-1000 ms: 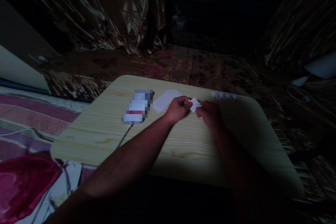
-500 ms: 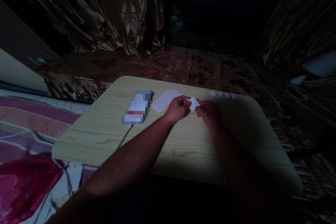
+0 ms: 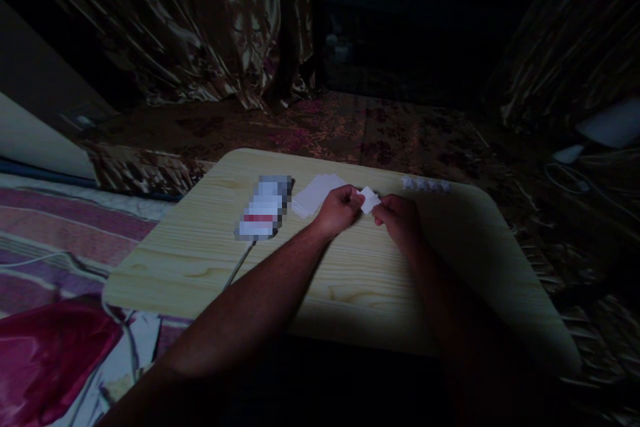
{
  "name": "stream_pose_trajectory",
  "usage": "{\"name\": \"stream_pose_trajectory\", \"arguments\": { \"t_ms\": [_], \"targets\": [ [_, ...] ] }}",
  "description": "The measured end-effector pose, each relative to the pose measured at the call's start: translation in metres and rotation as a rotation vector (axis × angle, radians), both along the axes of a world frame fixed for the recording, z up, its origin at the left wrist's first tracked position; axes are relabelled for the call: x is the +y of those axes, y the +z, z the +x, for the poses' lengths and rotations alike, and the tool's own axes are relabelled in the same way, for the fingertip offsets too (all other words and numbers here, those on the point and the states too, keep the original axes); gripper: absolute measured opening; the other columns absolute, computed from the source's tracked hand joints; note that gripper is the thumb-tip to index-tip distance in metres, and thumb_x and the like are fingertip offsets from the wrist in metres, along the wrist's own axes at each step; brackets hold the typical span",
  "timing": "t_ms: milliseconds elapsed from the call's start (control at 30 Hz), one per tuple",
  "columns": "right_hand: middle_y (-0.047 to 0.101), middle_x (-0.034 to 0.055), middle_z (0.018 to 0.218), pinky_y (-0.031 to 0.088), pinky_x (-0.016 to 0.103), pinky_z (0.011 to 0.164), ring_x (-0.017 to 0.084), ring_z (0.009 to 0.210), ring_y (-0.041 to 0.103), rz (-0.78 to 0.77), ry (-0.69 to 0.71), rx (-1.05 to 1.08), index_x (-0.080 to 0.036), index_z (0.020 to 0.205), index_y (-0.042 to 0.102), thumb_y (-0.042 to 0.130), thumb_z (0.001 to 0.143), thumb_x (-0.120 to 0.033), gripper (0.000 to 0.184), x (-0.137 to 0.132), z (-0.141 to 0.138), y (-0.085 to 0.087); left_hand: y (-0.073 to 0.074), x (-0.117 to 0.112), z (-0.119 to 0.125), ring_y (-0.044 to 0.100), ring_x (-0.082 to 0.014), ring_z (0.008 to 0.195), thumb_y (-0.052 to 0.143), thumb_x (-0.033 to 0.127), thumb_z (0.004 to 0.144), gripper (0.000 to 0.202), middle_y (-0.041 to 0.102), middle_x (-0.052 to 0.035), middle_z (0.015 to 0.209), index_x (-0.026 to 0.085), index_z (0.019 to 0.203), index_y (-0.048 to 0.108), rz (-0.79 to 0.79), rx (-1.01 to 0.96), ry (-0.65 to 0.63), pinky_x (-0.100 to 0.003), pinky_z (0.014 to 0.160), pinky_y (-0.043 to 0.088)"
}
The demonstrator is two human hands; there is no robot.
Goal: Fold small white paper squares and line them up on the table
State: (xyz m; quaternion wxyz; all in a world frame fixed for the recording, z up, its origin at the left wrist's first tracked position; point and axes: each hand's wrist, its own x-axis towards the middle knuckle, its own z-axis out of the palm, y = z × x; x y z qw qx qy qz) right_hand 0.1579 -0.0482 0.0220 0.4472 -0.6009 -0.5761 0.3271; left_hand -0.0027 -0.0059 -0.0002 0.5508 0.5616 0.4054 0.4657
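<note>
Between my two hands is a small folded piece of white paper (image 3: pixel 369 200), held above the wooden table. My left hand (image 3: pixel 343 207) pinches its left corner between thumb and fingers. On the opposite side, my right hand (image 3: pixel 397 217) grips the right edge, its fingertips partly in shadow. Just behind and left of my left hand lies a stack of white paper sheets (image 3: pixel 315 195). Several small folded white paper pieces (image 3: pixel 425 184) stand in a row near the table's far right edge.
A phone (image 3: pixel 264 208), blurred out, lies on the left of the light wooden table (image 3: pixel 200 247) with a cable (image 3: pixel 240 265) running toward me. A striped bedspread (image 3: pixel 45 227) and a dark pink cloth (image 3: pixel 55 353) are at the left. A white lamp (image 3: pixel 610 123) stands at the right.
Both hands keep their hold on the folded paper with hardly any movement. The whole view has shifted very slightly.
</note>
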Motion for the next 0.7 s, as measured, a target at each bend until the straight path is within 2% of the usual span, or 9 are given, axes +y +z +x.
{"name": "stream_pose_trajectory", "arguments": {
  "t_ms": [200, 433, 700],
  "targets": [
    [0.063, -0.0019, 0.052, 0.037, 0.025, 0.052, 0.013, 0.050, 0.053, 0.042, 0.000, -0.014, -0.020, 0.061, 0.063, 0.062, 0.069, -0.029, 0.012, 0.0007, 0.0012, -0.0039, -0.0052, 0.0033, -0.0006, 0.039, -0.0084, 0.048, 0.068, 0.049, 0.081, 0.036, 0.051, 0.0034, 0.056, 0.019, 0.071, 0.051, 0.031, 0.027, -0.029, -0.023, 0.048, 0.027],
    [0.064, -0.0016, 0.053, 0.035, 0.025, 0.050, 0.013, 0.048, 0.050, 0.010, -0.029, -0.048, -0.020, 0.063, 0.064, 0.063, 0.072, -0.034, 0.017, -0.0006, -0.0007, -0.0003, -0.0006, 0.0003, -0.0004, 0.038, -0.0081, 0.048, 0.070, 0.050, 0.079, 0.037, 0.050, 0.0037, 0.055, 0.019, 0.071, 0.053, 0.018, 0.026, -0.012, -0.023, 0.048, 0.026],
    [0.060, -0.0020, 0.050, 0.037, 0.026, 0.052, 0.014, 0.049, 0.052, 0.044, -0.074, -0.113, -0.021, 0.059, 0.059, 0.061, 0.072, -0.033, 0.018, 0.0005, 0.0006, 0.0016, 0.0023, -0.0007, 0.0010, 0.038, -0.0077, 0.048, 0.075, 0.052, 0.074, 0.039, 0.051, 0.0037, 0.056, 0.018, 0.071, 0.055, -0.007, -0.008, -0.015, -0.023, 0.049, 0.027]
  ]
}}
